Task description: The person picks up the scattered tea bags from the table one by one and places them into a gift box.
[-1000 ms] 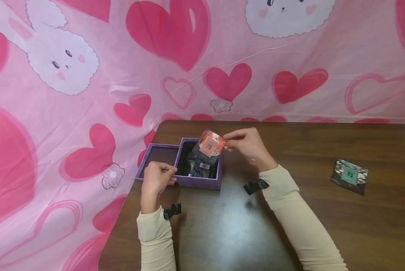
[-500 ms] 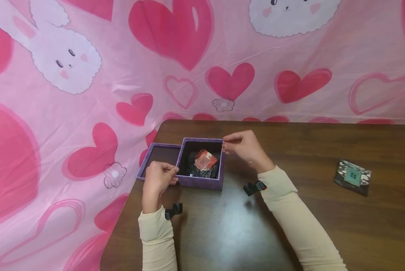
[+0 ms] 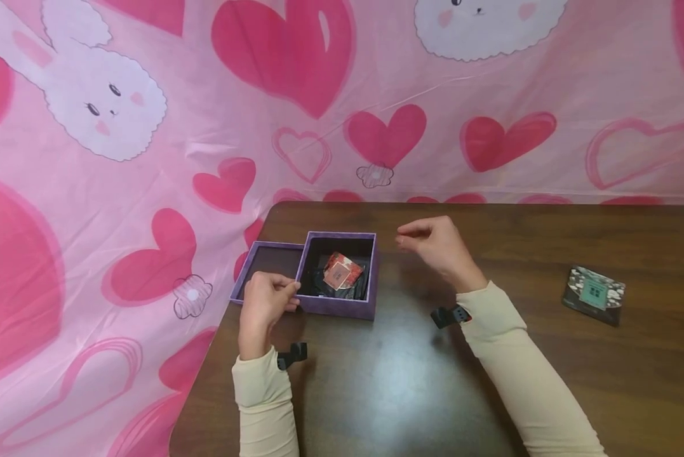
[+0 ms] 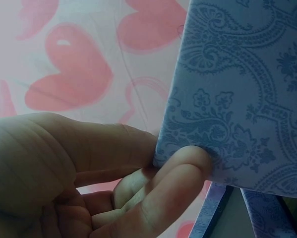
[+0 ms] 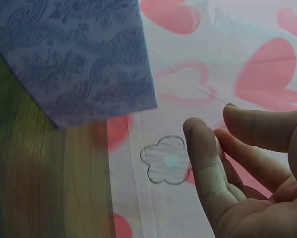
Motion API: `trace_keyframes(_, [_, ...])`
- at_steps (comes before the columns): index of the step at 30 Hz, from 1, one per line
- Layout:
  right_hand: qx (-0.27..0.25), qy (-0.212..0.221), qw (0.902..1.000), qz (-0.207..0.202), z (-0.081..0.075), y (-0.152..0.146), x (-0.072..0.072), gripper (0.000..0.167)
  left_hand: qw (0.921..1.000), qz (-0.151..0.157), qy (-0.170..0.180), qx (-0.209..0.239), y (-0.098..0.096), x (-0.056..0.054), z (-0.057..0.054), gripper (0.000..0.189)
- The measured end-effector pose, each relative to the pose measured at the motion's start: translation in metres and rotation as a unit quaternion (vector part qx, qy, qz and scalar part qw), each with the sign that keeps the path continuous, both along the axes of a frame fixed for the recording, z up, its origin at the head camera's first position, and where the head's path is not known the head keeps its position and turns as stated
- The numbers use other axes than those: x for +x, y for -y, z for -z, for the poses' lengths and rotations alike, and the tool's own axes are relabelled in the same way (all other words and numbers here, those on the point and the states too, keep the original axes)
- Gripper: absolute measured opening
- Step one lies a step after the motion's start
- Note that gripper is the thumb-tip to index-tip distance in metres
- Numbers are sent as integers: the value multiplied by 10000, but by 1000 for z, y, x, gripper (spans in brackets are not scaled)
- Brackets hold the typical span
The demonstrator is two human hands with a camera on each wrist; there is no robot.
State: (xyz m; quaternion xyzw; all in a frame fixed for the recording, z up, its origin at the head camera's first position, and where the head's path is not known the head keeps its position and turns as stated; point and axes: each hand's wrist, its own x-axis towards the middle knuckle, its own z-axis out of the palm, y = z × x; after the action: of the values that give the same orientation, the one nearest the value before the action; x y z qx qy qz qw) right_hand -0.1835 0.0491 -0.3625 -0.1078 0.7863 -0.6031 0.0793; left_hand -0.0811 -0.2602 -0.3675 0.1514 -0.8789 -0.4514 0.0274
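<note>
A purple patterned box [image 3: 342, 309] stands without its lid on the table, its side wall filling much of the left wrist view. Pinched between the thumb and fingers of my left hand [image 3: 263, 308] is the box's front left corner. Inside the box lies a red-and-orange flat packet [image 3: 338, 274] on top of dark packets. My right hand [image 3: 441, 251] hovers to the right of the box, holding nothing. Its thumb and fingertips are slightly apart in the right wrist view, with the box [image 5: 89, 74] at upper left.
The shallow purple lid [image 3: 275, 259] lies inner side up against the box's left side. Farther right on the wooden table [image 3: 519, 374] is a green-and-black flat packet [image 3: 593, 295]. A pink heart-patterned cloth [image 3: 387, 76] hangs behind and along the left.
The red-and-orange packet has gone from my right fingers into the box, where it lies flatter. My right hand then moved right, away from the rim. The left hand stays at the corner.
</note>
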Motion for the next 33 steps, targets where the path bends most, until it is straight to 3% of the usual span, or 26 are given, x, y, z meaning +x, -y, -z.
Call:
trace_keyframes(10, [495, -79, 9986, 184, 4, -39, 0, 25, 10000, 22, -6, -34, 0, 0, 1, 11])
trace_keyframes(16, [699, 139, 9973, 189, 3, -64, 6, 31, 10000, -3, 4, -11, 1, 0, 0, 11])
trace_keyframes(24, [1275, 203, 9904, 503, 7, -100, 10, 35, 10000, -10, 51, -51, 0, 1, -1, 12])
trace_keyframes(33, [1211, 616, 9880, 736, 8, -132, 14, 45, 10000, 8, -9, 19, 0, 2, -1, 12])
